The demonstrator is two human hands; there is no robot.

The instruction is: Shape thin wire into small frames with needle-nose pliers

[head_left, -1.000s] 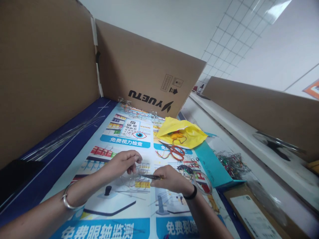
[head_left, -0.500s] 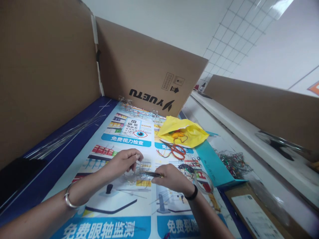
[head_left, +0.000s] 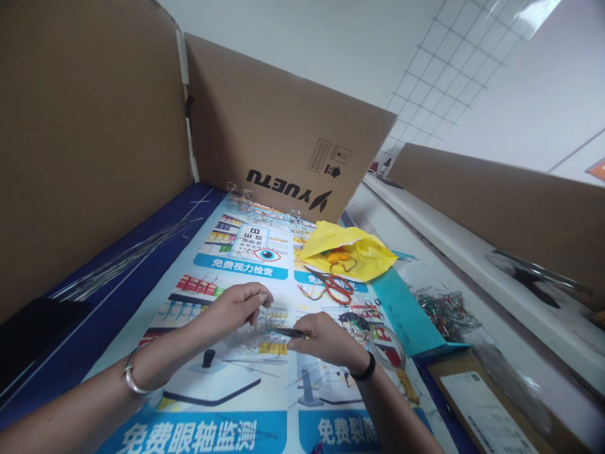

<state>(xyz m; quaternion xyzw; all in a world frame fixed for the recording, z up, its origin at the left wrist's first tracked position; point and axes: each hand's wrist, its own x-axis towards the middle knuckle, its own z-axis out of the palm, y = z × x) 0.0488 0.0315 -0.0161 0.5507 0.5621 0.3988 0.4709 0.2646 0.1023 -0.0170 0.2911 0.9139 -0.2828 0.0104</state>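
Observation:
My right hand [head_left: 320,335] is closed around a pair of pliers [head_left: 289,332], whose dark jaws point left. Those jaws reach into a thin bent wire piece [head_left: 265,323] between my hands. My left hand [head_left: 246,304] pinches the wire piece from the left, thumb against the curled fingers. The wire is fine and pale, so its exact shape is hard to make out. Beyond my right hand, orange-handled scissors [head_left: 338,289] lie on the printed poster [head_left: 227,394] with some coloured cord beside them.
A yellow pouch [head_left: 363,255] with orange cord lies behind the scissors. Straight wires [head_left: 127,258] rest on the left. Wire bits [head_left: 444,310] are heaped beside a teal box [head_left: 401,315] at right. Cardboard panels [head_left: 283,120] stand at the back and left. A clear round dish [head_left: 386,345] sits right.
Both hands and the pliers hold almost the same place. The whole view has shifted very slightly.

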